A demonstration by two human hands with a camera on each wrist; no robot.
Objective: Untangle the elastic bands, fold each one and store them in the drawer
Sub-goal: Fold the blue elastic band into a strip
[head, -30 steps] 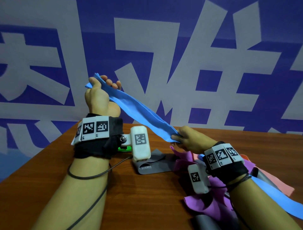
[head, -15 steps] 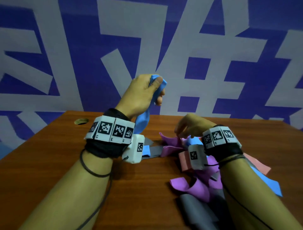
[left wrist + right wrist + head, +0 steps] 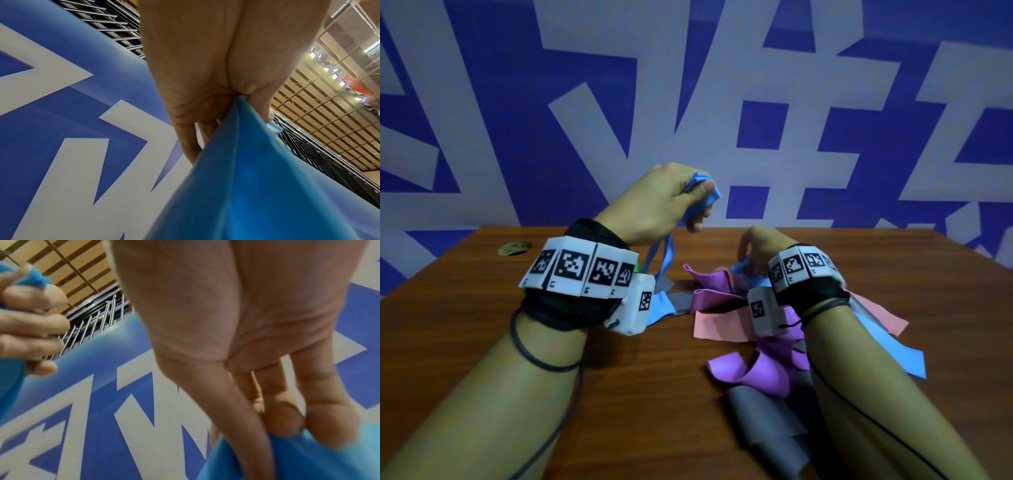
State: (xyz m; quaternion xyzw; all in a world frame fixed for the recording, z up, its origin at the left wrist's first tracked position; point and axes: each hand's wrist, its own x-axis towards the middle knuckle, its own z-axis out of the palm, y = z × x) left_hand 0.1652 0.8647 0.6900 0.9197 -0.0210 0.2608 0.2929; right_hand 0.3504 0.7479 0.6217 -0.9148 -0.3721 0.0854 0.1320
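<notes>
Over the wooden tabletop (image 3: pixel 619 359), left hand (image 3: pixel 667 202) grips the blue band (image 3: pixel 664 260) high; right hand (image 3: pixel 755 250) pinches it low in the pile (image 3: pixel 726 294).

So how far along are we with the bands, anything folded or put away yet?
Nothing looks folded or stored; no drawer is in view. In hand: the left hand grips one end of the blue band raised above the table, while the right hand pinches blue material down at the pile. Left: the purple, pink and grey bands lie tangled.
</notes>
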